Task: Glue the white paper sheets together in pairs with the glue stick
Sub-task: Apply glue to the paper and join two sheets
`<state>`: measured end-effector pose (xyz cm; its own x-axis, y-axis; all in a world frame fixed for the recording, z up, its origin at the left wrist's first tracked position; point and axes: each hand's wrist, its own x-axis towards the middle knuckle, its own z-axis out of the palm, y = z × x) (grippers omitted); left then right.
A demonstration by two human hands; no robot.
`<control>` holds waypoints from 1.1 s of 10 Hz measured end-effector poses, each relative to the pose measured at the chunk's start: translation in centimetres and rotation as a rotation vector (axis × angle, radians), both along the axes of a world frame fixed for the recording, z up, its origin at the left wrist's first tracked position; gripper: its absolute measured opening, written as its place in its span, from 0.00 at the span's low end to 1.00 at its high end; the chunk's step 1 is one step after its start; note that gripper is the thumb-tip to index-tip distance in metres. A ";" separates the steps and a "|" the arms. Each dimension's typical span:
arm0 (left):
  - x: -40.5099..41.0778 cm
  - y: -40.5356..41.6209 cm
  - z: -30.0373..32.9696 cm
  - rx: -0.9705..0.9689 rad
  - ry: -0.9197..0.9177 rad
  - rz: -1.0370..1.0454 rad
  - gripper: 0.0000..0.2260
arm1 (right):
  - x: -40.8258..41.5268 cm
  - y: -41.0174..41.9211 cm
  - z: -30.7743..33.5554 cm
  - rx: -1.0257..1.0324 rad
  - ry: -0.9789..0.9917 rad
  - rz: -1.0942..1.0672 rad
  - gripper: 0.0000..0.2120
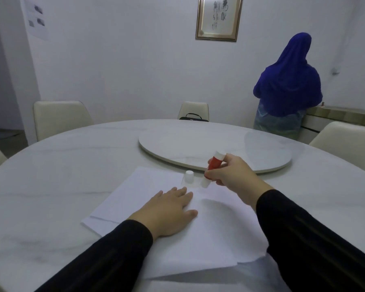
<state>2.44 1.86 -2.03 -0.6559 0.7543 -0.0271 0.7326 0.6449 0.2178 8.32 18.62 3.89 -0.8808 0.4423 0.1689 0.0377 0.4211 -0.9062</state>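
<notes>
Glue going on at far edge of top sheet.
Right hand [234,175] grips red-and-white glue stick [212,168], tip on white paper sheets [156,186]; left hand [169,211] flat, pinning them. Small white cap [189,176] stands beside. Best: keep paper pressed, stroke evenly along the edge.

1. Round white marble-look bench [72,165], with a raised round turntable [198,144] at its centre.
2. Cream chairs round it: one at far left [59,119], one at the far side [195,109] with a black bag [193,117] on the seat, one at right [346,140].
3. Plain white wall [124,60] behind, under dim, even light.
4. Gold-framed calligraphy [219,17] hung high.
5. Printed sheet [36,17] on the left wall, too blurred to read.
6. Person in a blue head covering [289,81], back turned, at what may be a sideboard [343,116].
</notes>
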 end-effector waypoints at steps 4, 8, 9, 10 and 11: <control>-0.3 0.1 -0.9 -0.028 0.029 0.013 0.30 | -1.3 -1.5 -2.1 0.107 -0.009 -0.003 0.10; -0.1 0.1 -0.8 -0.062 0.038 0.012 0.28 | -1.0 -1.6 -2.8 0.368 -0.018 -0.013 0.05; -0.1 0.1 -0.7 -0.068 0.039 0.014 0.28 | -0.7 -1.8 -2.8 0.441 -0.024 -0.021 0.06; 0.0 0.1 -0.7 -0.073 0.039 0.016 0.28 | -0.2 -1.9 -2.5 0.478 -0.053 -0.024 0.08; 0.0 0.1 -0.7 -0.082 0.044 0.016 0.28 | 0.5 -2.0 -2.3 0.506 -0.081 -0.014 0.09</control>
<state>2.48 1.96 -2.70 -0.6698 0.7402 -0.0590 0.7298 0.6709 0.1317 8.77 16.65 1.63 -0.8945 0.3346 0.2965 0.1081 0.8054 -0.5827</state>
